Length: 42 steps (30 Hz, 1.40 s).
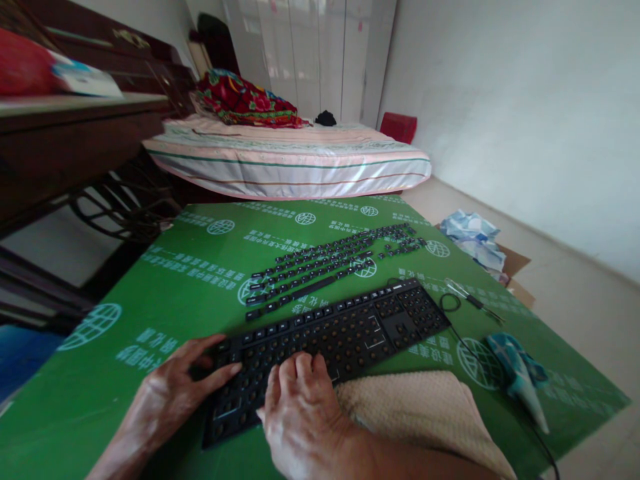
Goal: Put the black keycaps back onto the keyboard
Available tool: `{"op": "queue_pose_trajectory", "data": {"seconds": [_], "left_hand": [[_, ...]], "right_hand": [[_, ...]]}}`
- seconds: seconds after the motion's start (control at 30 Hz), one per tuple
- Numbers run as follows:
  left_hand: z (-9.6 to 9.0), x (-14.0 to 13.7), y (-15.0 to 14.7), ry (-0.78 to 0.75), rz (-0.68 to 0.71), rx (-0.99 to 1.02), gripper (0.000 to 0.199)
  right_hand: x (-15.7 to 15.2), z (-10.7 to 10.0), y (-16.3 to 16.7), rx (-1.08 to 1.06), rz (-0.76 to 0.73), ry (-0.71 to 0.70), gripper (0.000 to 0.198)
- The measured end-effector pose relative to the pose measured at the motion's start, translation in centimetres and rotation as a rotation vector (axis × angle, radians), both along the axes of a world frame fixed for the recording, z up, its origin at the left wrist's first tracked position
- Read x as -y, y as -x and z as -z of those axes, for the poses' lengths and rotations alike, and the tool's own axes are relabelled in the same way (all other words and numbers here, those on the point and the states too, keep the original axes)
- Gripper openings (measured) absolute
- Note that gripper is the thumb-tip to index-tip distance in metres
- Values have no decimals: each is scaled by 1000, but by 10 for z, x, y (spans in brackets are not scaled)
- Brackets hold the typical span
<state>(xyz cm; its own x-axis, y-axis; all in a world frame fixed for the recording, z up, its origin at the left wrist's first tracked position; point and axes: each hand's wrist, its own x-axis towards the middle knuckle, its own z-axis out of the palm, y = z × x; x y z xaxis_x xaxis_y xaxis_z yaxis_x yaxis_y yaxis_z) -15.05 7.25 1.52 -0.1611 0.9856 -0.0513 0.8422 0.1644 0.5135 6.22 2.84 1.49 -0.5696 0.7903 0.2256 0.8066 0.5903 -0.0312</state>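
A black computer keyboard (345,337) lies slantwise on the green board. Its top row still carries keycaps, while bare round key stems show over most of the rest. My left hand (170,393) grips the keyboard's left end, thumb on top and fingers at the far edge. Over the lower left part of the keys rests my right hand (305,417), its fingers bent and pressed together. Whatever its fingertips may hold is hidden beneath the hand. Beyond the keyboard, loose black keycaps (314,288) are laid out in rows that match a keyboard's layout.
Right of my right arm lies a folded beige cloth (425,400). A screwdriver-like tool (473,300), a cable (463,340) and a teal-and-white object (517,370) sit at the right. A bed (290,163) stands behind the green board (165,267); a dark wooden table (80,133) is left.
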Motion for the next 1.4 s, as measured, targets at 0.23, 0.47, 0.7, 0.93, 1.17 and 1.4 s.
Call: {"op": "queue_pose_trajectory", "data": {"seconds": [0.23,0.47,0.7,0.93,1.17,1.4], "left_hand": [[0,-2,1,-12,16,-7,73],[2,-1,3,-33,23,-14,72],[2,-2,3,-26,27,-17,72],[-4,-1,-3,-30,15,10,73],[-2,0,-2,0,12,-1,74],[-6,-1,-6,6,-16,9,79]], "right_hand": [[0,-1,0,13,-7,-15,46],[0,-2,1,-6,5,19,47],[0,-1,0,12,2,2,47],[0,-1,0,9,-3,8,47],[0,2,0,17,-1,-35,46],[-1,0,0,18,-5,-33,46]]}}
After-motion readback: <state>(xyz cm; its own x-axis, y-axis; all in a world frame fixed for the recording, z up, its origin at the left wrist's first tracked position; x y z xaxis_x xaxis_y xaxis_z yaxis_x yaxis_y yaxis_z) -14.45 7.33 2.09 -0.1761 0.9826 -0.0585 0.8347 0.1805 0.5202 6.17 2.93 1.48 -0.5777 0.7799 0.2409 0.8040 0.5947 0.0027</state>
